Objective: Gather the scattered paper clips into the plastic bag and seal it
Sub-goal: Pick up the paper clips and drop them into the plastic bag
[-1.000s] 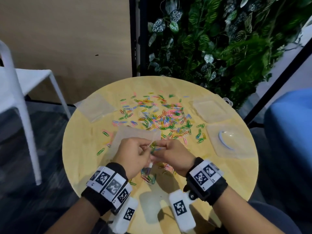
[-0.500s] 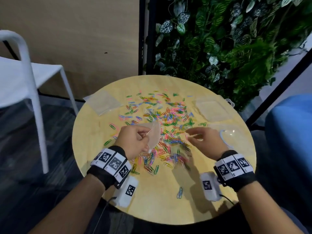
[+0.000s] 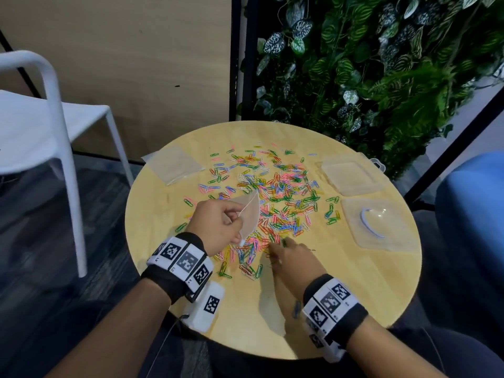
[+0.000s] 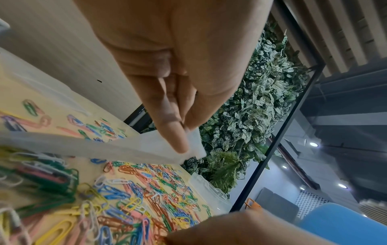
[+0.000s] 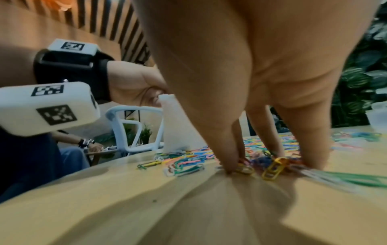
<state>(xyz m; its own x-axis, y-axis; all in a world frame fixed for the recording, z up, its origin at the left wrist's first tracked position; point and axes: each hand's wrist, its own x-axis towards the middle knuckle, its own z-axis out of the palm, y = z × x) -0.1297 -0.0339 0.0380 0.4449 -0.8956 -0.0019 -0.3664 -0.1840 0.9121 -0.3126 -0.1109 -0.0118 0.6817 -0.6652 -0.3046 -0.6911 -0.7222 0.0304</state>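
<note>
At the centre of the round bench point(image 3: 354, 290), colored paper clips point(image 3: 275, 192) lie scattered. The left hand point(image 3: 218, 225) pinches the plastic bag point(image 3: 249, 216) above them; the right hand point(image 3: 293, 264) has its fingertips point(image 5: 230, 165) down, curled around a few clips at the pile's lower edge.

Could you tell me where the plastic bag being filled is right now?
In the head view the plastic bag is held up by the left hand, left of centre over the near edge of the paper clips.
</note>
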